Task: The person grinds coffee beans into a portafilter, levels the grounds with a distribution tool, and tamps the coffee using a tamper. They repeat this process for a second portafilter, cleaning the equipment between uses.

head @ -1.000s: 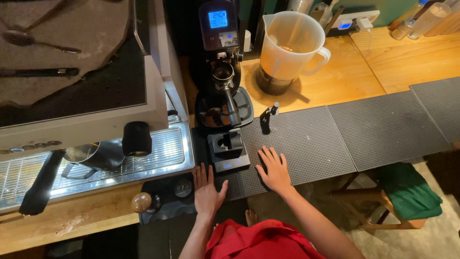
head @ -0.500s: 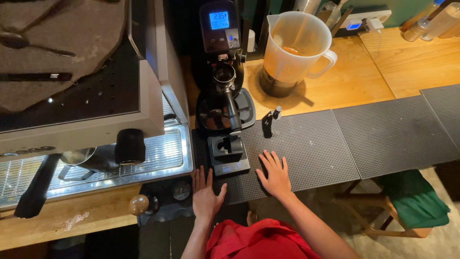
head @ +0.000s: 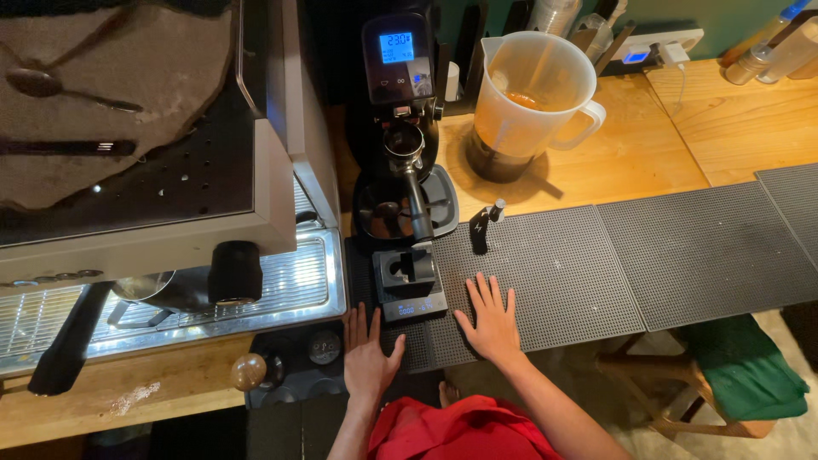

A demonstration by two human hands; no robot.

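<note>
My left hand [head: 368,355] lies flat, fingers spread, on the near edge of the dark rubber mat [head: 562,273], just in front of a small digital scale [head: 411,294]. My right hand [head: 491,319] rests palm down on the same mat, to the right of the scale. Neither hand holds anything. On the scale sits a black portafilter stand [head: 406,267]. Behind it stands a black coffee grinder [head: 399,111] with a lit blue display and a portafilter [head: 409,183] resting in its fork. A small black tool [head: 481,226] stands upright on the mat right of the grinder.
A steel espresso machine [head: 153,196] fills the left, with its drip tray [head: 170,307] and a black handle [head: 68,341]. A translucent plastic jug [head: 532,98] stands on the wooden counter [head: 656,145]. A tamper with a wooden knob [head: 250,371] sits front left. A green-seated stool [head: 733,375] is below right.
Both hands stay flat on the mat. The view has shifted slightly, so everything sits a little lower and more to the right in the picture.
</note>
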